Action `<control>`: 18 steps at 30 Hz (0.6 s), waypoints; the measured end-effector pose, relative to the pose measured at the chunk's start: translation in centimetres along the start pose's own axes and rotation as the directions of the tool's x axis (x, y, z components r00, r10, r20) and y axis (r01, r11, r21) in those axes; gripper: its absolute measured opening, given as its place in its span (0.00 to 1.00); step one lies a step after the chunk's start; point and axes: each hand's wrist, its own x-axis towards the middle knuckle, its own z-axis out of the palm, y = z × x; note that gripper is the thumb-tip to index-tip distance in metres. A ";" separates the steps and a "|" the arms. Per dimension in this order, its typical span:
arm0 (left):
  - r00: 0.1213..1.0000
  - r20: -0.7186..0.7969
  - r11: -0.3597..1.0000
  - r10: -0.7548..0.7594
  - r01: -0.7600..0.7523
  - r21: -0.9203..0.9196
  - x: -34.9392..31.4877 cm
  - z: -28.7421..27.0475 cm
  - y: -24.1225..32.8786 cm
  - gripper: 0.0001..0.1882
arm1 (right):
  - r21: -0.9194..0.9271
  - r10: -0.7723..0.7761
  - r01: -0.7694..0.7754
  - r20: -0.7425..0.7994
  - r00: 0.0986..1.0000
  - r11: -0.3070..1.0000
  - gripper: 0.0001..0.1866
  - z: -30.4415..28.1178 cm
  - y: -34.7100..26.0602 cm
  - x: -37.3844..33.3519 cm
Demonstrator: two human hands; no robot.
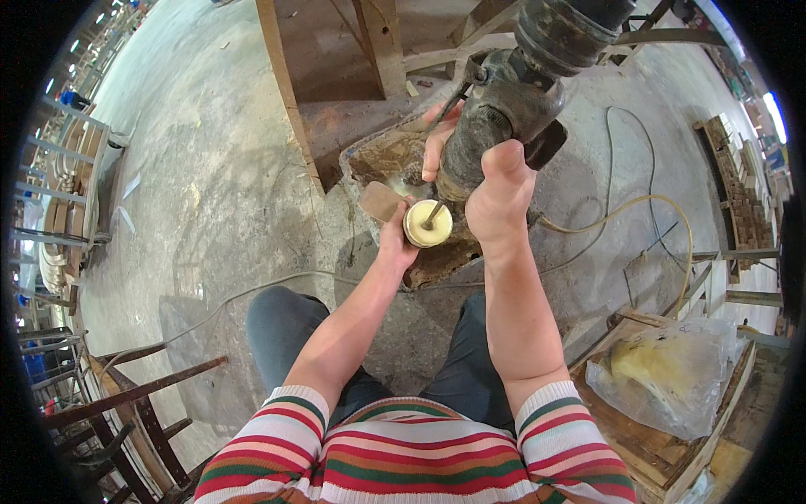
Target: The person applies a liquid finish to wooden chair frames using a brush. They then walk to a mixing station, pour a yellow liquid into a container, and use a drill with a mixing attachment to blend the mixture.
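Observation:
My left hand (395,238) is closed around a small round tub (416,238). Cream-coloured paste (438,232) fills the tub near its rim. Beside those fingers a flat brown piece with rounded corners (379,202) sticks out to the left; its hold is partly hidden. My right hand (501,202) grips a dark, dirty power drill (487,118). Its thumb lies on the right of the body, and fingers show on the left. A metal rod (433,214) runs down below the drill, its lower end in the paste.
A stained slab (445,262) lies on the floor under my hands. Beyond stands a wooden frame (290,92). Cables (651,198) loop over the floor. A wooden crate (625,420) with a clear plastic bag (672,374) is at right; dark wooden furniture parts (138,391) stand left.

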 end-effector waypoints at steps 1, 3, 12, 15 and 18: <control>1.000 -0.012 1.000 0.004 -0.004 0.013 -0.1 0.3 -0.1 0.14 | 0.008 0.016 -0.016 0.005 1.000 1.000 0.41 -0.3 0.3 -0.1; 1.000 -0.004 1.000 0.014 -0.014 0.007 0.0 0.1 0.2 0.14 | 0.042 0.040 -0.041 0.032 0.999 0.998 0.42 -0.2 0.3 0.0; 1.000 -0.003 1.000 0.017 -0.017 -0.016 0.9 -1.1 0.1 0.13 | 0.075 0.061 -0.060 0.001 0.998 0.995 0.42 0.2 0.2 0.0; 1.000 0.009 0.999 0.014 -0.014 -0.032 1.2 -1.5 0.0 0.13 | 0.052 0.045 -0.044 -0.007 0.999 0.998 0.43 0.1 0.3 0.0; 1.000 0.005 0.999 0.031 -0.031 -0.016 1.4 -1.6 0.1 0.13 | 0.006 0.057 -0.057 -0.038 0.998 0.998 0.43 0.4 -0.1 -0.1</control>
